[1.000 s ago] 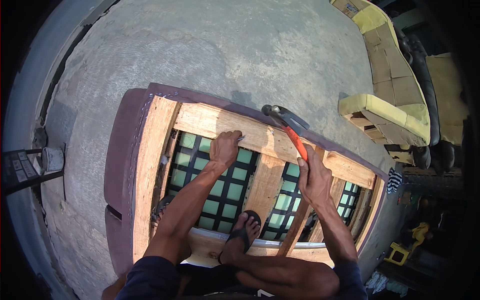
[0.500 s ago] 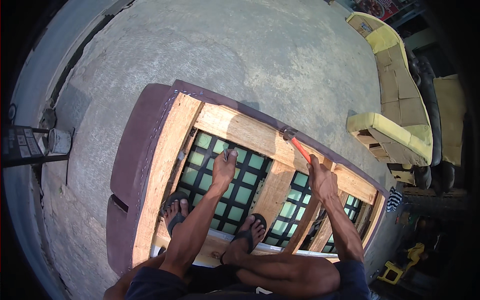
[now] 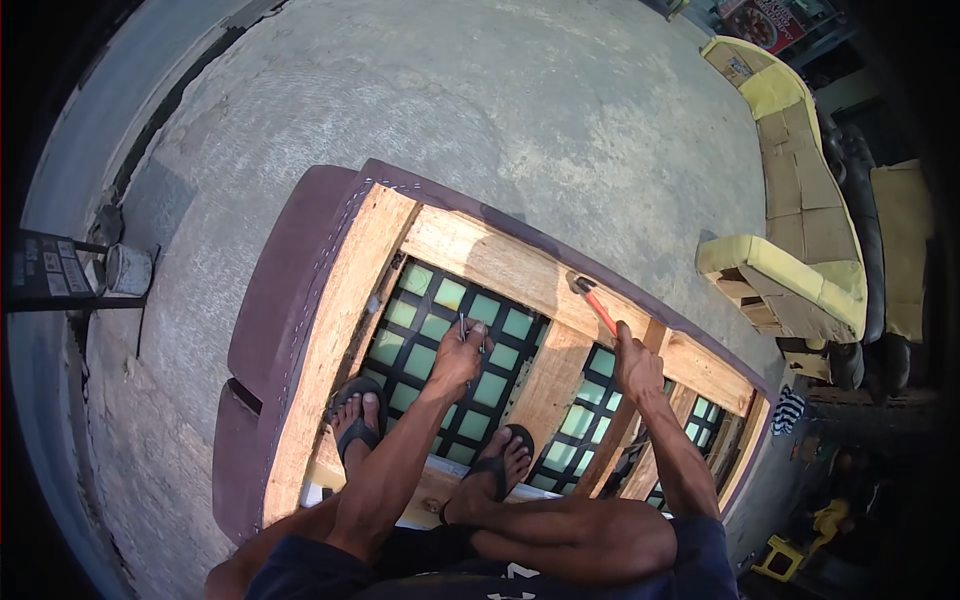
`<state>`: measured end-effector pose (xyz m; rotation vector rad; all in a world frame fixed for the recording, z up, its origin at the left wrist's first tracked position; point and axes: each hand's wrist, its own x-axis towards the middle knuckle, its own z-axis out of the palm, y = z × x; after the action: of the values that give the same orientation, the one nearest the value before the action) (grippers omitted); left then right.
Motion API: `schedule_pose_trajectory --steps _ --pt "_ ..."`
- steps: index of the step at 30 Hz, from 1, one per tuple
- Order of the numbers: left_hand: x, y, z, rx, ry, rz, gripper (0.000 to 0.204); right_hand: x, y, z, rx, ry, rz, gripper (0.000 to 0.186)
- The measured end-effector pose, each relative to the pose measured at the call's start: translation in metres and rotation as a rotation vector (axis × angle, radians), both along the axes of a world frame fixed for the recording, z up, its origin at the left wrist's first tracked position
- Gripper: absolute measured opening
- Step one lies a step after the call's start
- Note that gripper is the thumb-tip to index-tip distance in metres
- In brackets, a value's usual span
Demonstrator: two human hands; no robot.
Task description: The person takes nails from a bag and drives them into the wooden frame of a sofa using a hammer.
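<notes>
My right hand (image 3: 637, 365) is closed on the orange handle of a hammer (image 3: 600, 308), whose metal head lies at the top wooden rail of an upturned furniture frame (image 3: 460, 238). The frame has purple upholstery (image 3: 280, 260) around it, with black webbing over pale green padding (image 3: 518, 322) between the boards. Above the left section of webbing, my left hand (image 3: 455, 355) is closed on some thin metal pieces (image 3: 463, 323), probably nails, pointing out of the fingers. My feet in black sandals (image 3: 505, 460) stand inside the frame.
A yellow foam sofa frame (image 3: 785, 170) with cardboard panels stands at the upper right, beside dark padded furniture. A dark stand (image 3: 45, 270) and a pale bucket (image 3: 128, 270) are at the far left. A yellow stool (image 3: 778, 555) and striped cloth (image 3: 788, 410) lie at the lower right.
The hammer head has come down from a raised position to the rail. My left hand has moved from the top rail down over the webbing. The view has shifted slightly.
</notes>
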<state>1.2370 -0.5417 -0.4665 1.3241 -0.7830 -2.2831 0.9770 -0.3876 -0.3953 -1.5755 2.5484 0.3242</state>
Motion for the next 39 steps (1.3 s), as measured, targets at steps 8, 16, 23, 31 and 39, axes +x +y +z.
schedule_pose_trajectory --steps 8,16,23,31,39 --pt "0.018 -0.007 0.009 0.07 0.06 0.036 0.016 0.009 0.006 0.0 -0.246 -0.109 0.07 0.032" --pt "0.035 -0.015 0.014 0.077 0.089 0.093 0.01 0.035 0.01 -0.007 -0.448 -0.229 -0.16 0.026" --pt "0.038 -0.02 0.027 0.007 0.139 0.076 0.011 0.052 0.02 -0.002 -0.626 -0.323 -0.125 0.021" --pt "0.033 -0.012 0.047 0.09 0.21 0.052 0.009 0.058 0.017 -0.035 -0.402 -0.386 -0.408 0.029" --pt "0.021 -0.008 0.059 0.198 0.43 -0.014 0.007 0.101 0.034 -0.075 -0.401 -1.052 -1.048 0.029"
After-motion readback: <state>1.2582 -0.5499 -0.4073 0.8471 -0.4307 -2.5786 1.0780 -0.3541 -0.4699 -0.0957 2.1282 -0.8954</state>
